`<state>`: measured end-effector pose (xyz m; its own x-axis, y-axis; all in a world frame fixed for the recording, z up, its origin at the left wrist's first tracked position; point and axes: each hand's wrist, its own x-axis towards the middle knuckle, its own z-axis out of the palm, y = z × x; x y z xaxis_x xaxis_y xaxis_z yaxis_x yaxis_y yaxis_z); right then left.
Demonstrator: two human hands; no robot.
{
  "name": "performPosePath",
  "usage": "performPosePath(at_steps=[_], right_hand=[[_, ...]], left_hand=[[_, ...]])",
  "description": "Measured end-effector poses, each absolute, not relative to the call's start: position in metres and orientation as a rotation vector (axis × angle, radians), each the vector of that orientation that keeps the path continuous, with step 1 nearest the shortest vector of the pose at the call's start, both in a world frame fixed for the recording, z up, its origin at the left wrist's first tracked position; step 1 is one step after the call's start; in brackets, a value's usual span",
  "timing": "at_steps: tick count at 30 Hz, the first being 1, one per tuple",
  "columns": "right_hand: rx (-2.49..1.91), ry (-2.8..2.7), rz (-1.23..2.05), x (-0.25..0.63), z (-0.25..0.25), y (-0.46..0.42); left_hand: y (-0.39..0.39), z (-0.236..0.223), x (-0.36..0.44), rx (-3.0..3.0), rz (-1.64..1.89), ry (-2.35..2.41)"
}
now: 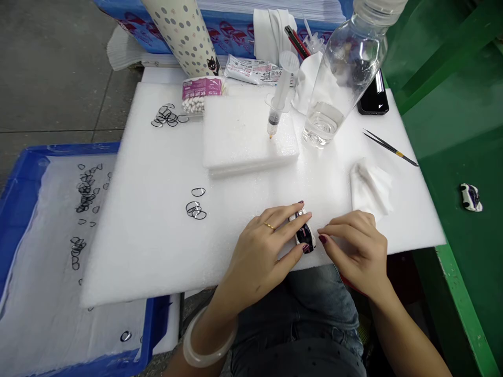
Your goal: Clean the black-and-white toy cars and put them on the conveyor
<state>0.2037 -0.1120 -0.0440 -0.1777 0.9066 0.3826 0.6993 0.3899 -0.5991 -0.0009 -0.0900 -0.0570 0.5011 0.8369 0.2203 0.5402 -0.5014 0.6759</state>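
My left hand (262,250) pinches a small dark and white toy car (305,234) between thumb and fingers, holding it against the white foam sheet (157,246) near its front edge. My right hand (357,248) rests beside the car on the right, fingers curled, with a fingertip close to the car's side. Whether it touches the car I cannot tell. A few thin black rings (195,208) lie on the foam to the left of my left hand.
A foam block (243,139) with a syringe (280,94) stuck upright, a clear bottle (341,73), tweezers (390,147), a crumpled wipe (369,186), cotton swabs (198,94), a phone (374,97). A blue tray (23,173) with several rings lies left. Another toy car (470,197) sits on the green table.
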Motion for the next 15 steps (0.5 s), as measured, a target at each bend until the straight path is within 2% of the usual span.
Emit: performPosePath(at_steps=[5, 15], right_hand=[[-1.193, -2.116, 0.050, 0.206, -0.059, -0.125], [-1.215, -2.143, 0.084, 0.205, -0.062, -0.124]], left_hand=[[-0.089, -0.055, -0.001, 2.207, 0.713, 1.115], [-0.091, -0.054, -0.001, 2.236, 0.707, 1.116]])
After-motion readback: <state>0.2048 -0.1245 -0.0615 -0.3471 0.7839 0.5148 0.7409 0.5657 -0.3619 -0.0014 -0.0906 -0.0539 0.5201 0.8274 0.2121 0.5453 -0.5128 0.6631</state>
